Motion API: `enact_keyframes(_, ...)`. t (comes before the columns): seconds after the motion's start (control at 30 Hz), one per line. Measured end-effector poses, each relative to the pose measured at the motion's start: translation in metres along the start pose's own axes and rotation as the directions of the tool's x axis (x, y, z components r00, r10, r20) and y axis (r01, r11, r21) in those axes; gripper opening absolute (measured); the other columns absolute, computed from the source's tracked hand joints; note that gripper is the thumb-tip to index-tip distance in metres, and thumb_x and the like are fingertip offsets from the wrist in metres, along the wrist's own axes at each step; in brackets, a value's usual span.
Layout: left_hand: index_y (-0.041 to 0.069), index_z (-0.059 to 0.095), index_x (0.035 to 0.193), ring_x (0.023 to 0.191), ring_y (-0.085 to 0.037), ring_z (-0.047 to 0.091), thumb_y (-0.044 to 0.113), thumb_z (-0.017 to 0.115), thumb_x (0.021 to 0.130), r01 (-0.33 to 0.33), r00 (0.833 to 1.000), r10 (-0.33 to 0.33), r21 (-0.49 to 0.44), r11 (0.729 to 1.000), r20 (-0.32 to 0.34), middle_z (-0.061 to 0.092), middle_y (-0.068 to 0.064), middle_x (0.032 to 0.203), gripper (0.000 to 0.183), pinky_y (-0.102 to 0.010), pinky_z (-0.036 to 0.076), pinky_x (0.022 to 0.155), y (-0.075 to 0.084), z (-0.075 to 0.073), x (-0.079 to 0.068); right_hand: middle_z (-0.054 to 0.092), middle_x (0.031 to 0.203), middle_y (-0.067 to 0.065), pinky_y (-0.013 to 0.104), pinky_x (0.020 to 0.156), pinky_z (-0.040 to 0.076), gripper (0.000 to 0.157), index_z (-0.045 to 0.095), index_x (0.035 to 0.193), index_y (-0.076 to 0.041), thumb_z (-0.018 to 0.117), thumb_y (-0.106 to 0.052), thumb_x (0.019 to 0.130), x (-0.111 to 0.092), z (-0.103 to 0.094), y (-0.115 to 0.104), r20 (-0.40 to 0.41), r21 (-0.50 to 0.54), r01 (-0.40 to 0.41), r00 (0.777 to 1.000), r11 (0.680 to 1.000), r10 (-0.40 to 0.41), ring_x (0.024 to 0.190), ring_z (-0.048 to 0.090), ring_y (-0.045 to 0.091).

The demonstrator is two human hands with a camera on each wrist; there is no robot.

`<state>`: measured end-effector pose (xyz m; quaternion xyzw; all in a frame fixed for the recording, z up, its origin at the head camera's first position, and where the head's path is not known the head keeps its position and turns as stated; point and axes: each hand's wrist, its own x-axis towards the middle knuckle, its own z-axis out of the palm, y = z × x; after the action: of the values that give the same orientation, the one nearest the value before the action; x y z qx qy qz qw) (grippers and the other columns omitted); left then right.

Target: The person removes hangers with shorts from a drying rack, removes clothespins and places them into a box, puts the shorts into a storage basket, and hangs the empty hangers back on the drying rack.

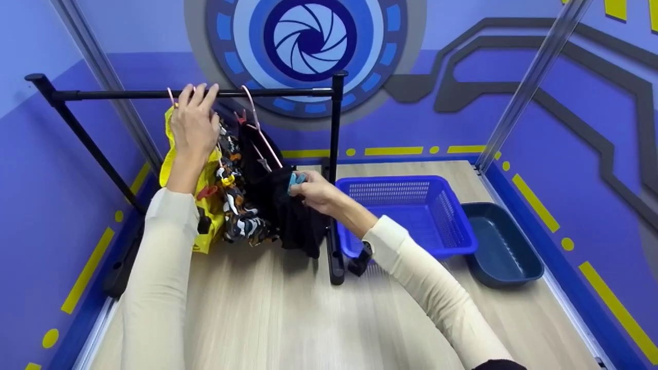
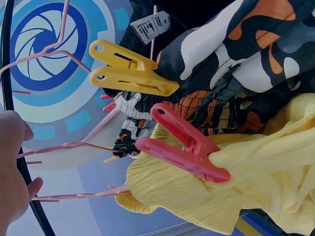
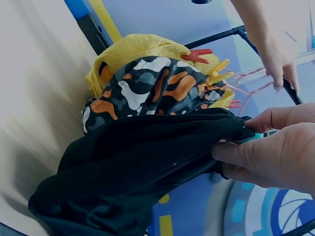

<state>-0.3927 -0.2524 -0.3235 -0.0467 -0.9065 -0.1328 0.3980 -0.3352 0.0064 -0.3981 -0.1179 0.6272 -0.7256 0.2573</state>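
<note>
My left hand [image 1: 195,126] is up at the black rail [image 1: 288,93] of a clothes rack, its fingers bent over the bar beside the pink hanger hooks. With thumb and fingers, my right hand [image 1: 318,192] pinches a blue clothespin [image 1: 296,180] at the waistband edge of a black garment [image 1: 295,216]. That garment hangs on a pink hanger [image 1: 267,141]. To its left are a camouflage-patterned garment [image 2: 261,54] with a yellow clothespin [image 2: 128,71] and a yellow garment [image 2: 275,172] with a red clothespin [image 2: 184,147]. In the right wrist view, the fingers partly hide the blue clothespin.
Right of the rack's upright [image 1: 334,154], a blue perforated basket [image 1: 457,221] stands on the wooden tabletop [image 1: 308,318]. A dark teal basin [image 1: 506,275] sits beside it, near the right wall. Patterned blue panels enclose the back and sides.
</note>
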Motion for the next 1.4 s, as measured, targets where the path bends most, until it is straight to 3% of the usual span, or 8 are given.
enact_keyframes(0.43, 0.016, 0.035, 0.147, 0.142, -0.029, 0.025, 0.005, 0.053, 0.088, 0.023, 0.996, -0.025, 0.030, 0.999, 0.082, 0.037, -0.008, 0.151, 0.063, -0.057, 0.030, 0.106, 0.004, -0.001, -0.003, 0.053, 0.074, -0.004, 0.019, 0.052, 0.036, 0.040, 0.058, 0.116, 0.002, 0.049, 0.014, 0.079, -0.030, -0.032, -0.024, 0.105, -0.064, 0.072, 0.992, 0.995, -0.065, 0.067, 0.049, 0.007)
enact_keyframes(0.63, 0.012, 0.007, 0.153, 0.147, -0.022, 0.004, -0.005, 0.051, 0.085, 0.028, 0.987, -0.039, 0.069, 0.997, 0.153, 0.008, -0.006, 0.160, 0.084, -0.046, 0.009, 0.118, 0.002, 0.003, -0.009, 0.061, 0.086, 0.004, 0.021, 0.062, 0.050, 0.050, 0.049, 0.129, 0.007, 0.047, 0.016, 0.080, -0.041, -0.061, -0.037, 0.162, -0.045, 0.056, 0.986, 0.997, -0.048, 0.075, 0.058, 0.011)
enact_keyframes(0.73, 0.014, 0.011, 0.152, 0.147, -0.025, 0.004, -0.006, 0.054, 0.084, -0.034, 0.995, 0.025, 0.094, 0.995, 0.099, 0.005, -0.009, 0.160, 0.083, -0.044, 0.005, 0.119, 0.002, 0.010, -0.017, 0.063, 0.092, 0.006, 0.024, 0.069, 0.053, 0.050, 0.047, 0.130, 0.009, 0.045, 0.017, 0.080, -0.045, -0.077, -0.042, 0.194, -0.039, 0.055, 0.980, 0.998, -0.046, 0.080, 0.060, 0.013)
enact_keyframes(0.93, 0.005, 0.028, 0.145, 0.131, -0.037, 0.033, -0.006, 0.053, 0.080, -0.177, 0.982, 0.184, 0.155, 0.972, -0.036, 0.034, -0.020, 0.145, 0.071, -0.048, 0.026, 0.109, 0.005, 0.024, -0.032, 0.066, 0.088, 0.005, 0.024, 0.070, 0.053, 0.045, 0.050, 0.124, 0.011, 0.045, 0.018, 0.080, -0.052, -0.105, -0.048, 0.156, -0.057, 0.069, 0.986, 0.996, -0.059, 0.080, 0.061, 0.013)
enact_keyframes(1.1, -0.005, 0.033, 0.140, 0.119, -0.039, 0.042, -0.003, 0.048, 0.080, -0.305, 0.952, 0.304, 0.239, 0.922, 0.042, 0.046, -0.024, 0.131, 0.062, -0.047, 0.034, 0.103, 0.010, 0.034, -0.037, 0.065, 0.082, 0.002, 0.021, 0.063, 0.052, 0.054, 0.051, 0.126, 0.009, 0.045, 0.019, 0.073, -0.056, -0.127, -0.054, 0.063, -0.113, 0.062, 0.996, 0.992, -0.055, 0.075, 0.060, 0.013)
enact_keyframes(1.2, -0.008, 0.033, 0.139, 0.119, -0.039, 0.044, 0.004, 0.054, 0.081, -0.333, 0.942, 0.314, 0.225, 0.916, 0.116, 0.049, -0.026, 0.128, 0.063, -0.047, 0.035, 0.103, 0.013, 0.035, -0.043, 0.064, 0.078, 0.000, 0.019, 0.058, 0.050, 0.057, 0.052, 0.128, 0.008, 0.046, 0.017, 0.071, -0.060, -0.139, -0.058, 0.034, -0.191, 0.065, 0.998, 0.979, -0.060, 0.070, 0.059, 0.010)
enact_keyframes(1.3, -0.010, 0.029, 0.141, 0.123, -0.040, 0.043, 0.019, 0.064, 0.083, -0.300, 0.933, 0.255, 0.158, 0.941, 0.254, 0.049, -0.029, 0.130, 0.073, -0.047, 0.032, 0.107, 0.017, 0.031, -0.046, 0.065, 0.077, -0.001, 0.019, 0.057, 0.050, 0.059, 0.054, 0.127, 0.007, 0.048, 0.017, 0.069, -0.064, -0.149, -0.065, 0.013, -0.244, 0.061, 0.998, 0.968, -0.059, 0.067, 0.060, 0.010)
enact_keyframes(1.4, -0.006, 0.026, 0.143, 0.124, -0.043, 0.044, 0.031, 0.068, 0.085, -0.142, 0.905, 0.127, 0.005, 0.990, 0.405, 0.049, -0.031, 0.132, 0.081, -0.049, 0.031, 0.108, 0.024, 0.023, -0.044, 0.066, 0.075, -0.001, 0.020, 0.057, 0.051, 0.057, 0.060, 0.120, 0.004, 0.049, 0.017, 0.066, -0.069, -0.157, -0.074, 0.009, -0.258, 0.066, 0.998, 0.964, -0.066, 0.066, 0.060, 0.010)
